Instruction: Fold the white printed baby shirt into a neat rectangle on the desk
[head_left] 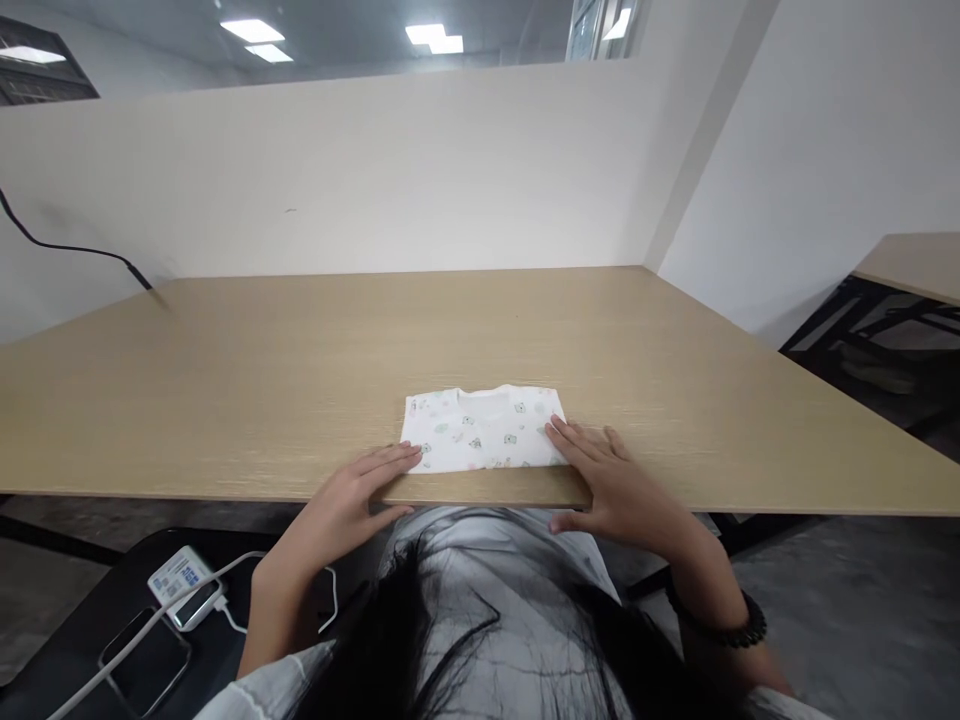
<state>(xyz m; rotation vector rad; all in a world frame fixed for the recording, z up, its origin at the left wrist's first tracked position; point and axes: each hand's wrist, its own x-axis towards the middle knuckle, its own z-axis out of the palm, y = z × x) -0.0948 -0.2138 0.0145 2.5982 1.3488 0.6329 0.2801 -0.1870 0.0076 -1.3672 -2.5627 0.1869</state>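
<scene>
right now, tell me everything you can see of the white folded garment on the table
The garment looks like thin, soft white fabric with small scattered prints, some pale green or grey, too small to make out fully. It lies flat, folded into a wide, low shape, with a neckline dip in its far edge. It rests near the front edge of the table. The left hand touches its near left corner, and the right hand its right side.
</scene>
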